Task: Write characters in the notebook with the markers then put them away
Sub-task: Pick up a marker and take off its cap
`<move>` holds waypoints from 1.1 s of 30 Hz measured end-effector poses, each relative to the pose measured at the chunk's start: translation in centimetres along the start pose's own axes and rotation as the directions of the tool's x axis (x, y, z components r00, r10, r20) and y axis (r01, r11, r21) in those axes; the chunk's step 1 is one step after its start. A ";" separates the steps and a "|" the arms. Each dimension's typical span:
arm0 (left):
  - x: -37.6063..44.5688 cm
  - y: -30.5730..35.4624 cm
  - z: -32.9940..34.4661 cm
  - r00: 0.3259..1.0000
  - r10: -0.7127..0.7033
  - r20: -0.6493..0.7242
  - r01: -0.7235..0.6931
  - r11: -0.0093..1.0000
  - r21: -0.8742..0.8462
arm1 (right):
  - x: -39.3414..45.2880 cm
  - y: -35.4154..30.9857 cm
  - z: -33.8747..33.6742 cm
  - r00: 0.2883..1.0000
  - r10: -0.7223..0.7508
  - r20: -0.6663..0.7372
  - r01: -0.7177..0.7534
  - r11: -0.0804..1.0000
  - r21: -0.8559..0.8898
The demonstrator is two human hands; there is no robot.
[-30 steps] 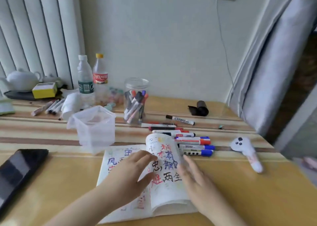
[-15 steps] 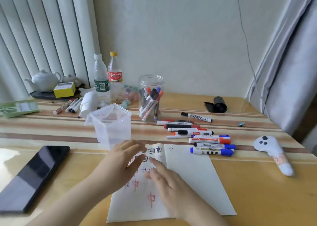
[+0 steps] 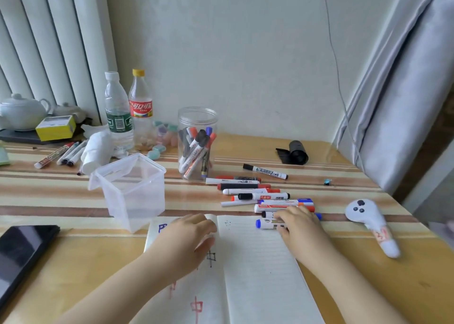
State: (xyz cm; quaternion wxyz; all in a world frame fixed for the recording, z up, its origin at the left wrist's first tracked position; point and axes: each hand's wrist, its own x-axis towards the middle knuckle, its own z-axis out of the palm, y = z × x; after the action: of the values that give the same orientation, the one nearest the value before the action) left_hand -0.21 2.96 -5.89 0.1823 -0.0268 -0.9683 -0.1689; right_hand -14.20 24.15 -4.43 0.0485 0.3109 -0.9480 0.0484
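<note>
Notebook (image 3: 258, 269) open flat on near desk (image 3: 73, 262). Left hand (image 3: 189, 240) flat on left page, fingers loosely spread. Right hand (image 3: 298, 225) fingers curled over blue-capped marker (image 3: 266, 223) at notebook's far right corner; grip unclear. Loose markers (image 3: 248, 191) just beyond, jar (image 3: 197, 141) farther.

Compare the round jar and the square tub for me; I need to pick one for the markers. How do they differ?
The jar is round and tall; the tub is square and squat. The jar already holds markers standing on end; the tub looks empty. The jar is glass-clear; the tub is cloudy, with a loose flap at its rim. Both are see-through, open-topped and upright on the table.
</note>
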 end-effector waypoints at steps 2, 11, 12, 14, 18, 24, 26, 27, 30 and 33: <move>0.7 0.6 0.4 0.999 -0.027 -0.020 0.025 0.998 -0.066 | 0.1 0.0 0.1 0.999 -0.046 0.019 0.046 0.999 -0.024; 1.2 1.1 -0.4 0.991 -0.112 -0.068 0.093 0.966 -0.240 | -0.4 -5.3 -3.6 0.986 0.081 -0.144 0.068 0.596 0.800; 1.2 1.1 -0.6 0.990 -0.126 -0.070 0.103 0.958 -0.268 | -0.3 -6.3 -3.7 0.992 0.092 -0.090 0.040 0.448 0.893; 1.1 0.9 -1.1 0.988 -0.141 -0.069 0.117 0.954 -0.278 | 0.0 -7.9 -3.2 0.997 0.073 0.012 -0.021 0.128 0.992; 0.1 -0.4 -1.7 0.986 -0.166 -0.027 0.158 0.969 -0.188 | -0.1 -9.0 -1.1 0.986 0.127 0.108 -0.117 0.067 0.991; -0.6 -1.7 -1.2 0.988 -0.151 0.024 0.153 0.983 -0.099 | 0.1 -8.7 1.0 0.851 -0.307 -0.427 0.407 0.899 0.164; -0.3 -1.6 -0.9 0.988 -0.140 0.059 0.145 0.987 -0.075 | 0.4 -9.4 2.2 0.753 -0.517 -0.407 0.547 0.836 -0.048; -0.2 -1.6 -0.7 0.986 -0.143 0.084 0.148 0.987 -0.066 | 0.5 -9.7 2.7 0.724 -0.563 -0.399 0.579 0.810 -0.093; -0.1 -1.5 -0.7 0.971 -0.173 0.163 0.184 0.981 -0.056 | 1.1 -10.2 3.4 0.670 -0.633 -0.388 0.609 0.768 -0.199; -0.2 -1.7 -0.8 0.964 -0.154 0.216 0.176 0.981 -0.086 | 1.4 -10.0 3.5 0.607 -0.679 -0.413 0.618 0.730 -0.292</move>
State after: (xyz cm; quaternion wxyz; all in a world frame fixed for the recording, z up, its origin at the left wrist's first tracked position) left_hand 0.10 1.05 -5.78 0.0633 0.0270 -0.9707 -0.2303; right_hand -9.56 14.85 -7.09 0.3215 0.6065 -0.7256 0.0485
